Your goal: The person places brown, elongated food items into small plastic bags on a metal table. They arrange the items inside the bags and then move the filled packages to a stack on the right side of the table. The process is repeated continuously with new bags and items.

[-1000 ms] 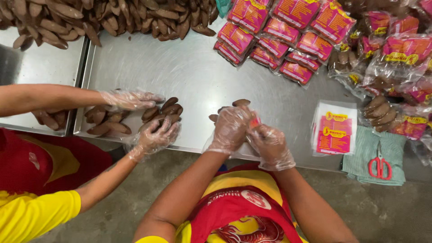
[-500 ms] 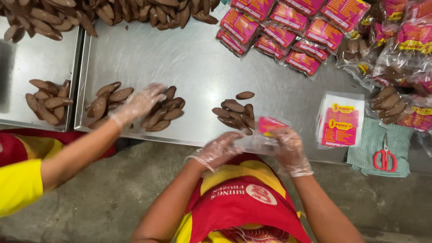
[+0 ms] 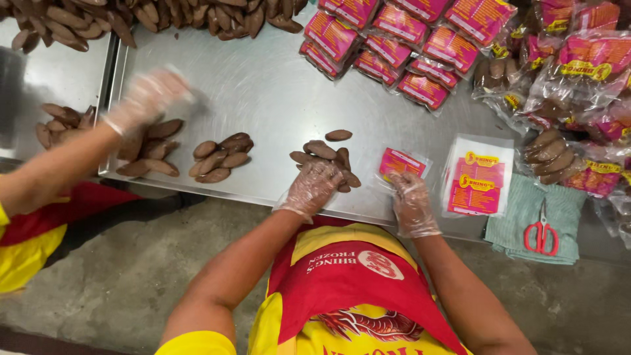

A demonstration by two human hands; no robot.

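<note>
Steel table (image 3: 263, 85). Gloved left hand (image 3: 314, 187) curled onto brown pieces (image 3: 327, 158) at near edge. Gloved right hand (image 3: 411, 200) pinches clear bag (image 3: 401, 164) with pink label, just beside pile.

Brown pieces (image 3: 327, 158): a small heap of flat, oblong, dark brown pieces, lying near the table's front edge, toward the middle; one piece sits apart just behind the heap.
Bag (image 3: 401, 164): clear plastic with a pink label, lying flat just right of the heap, near the front edge.
</note>
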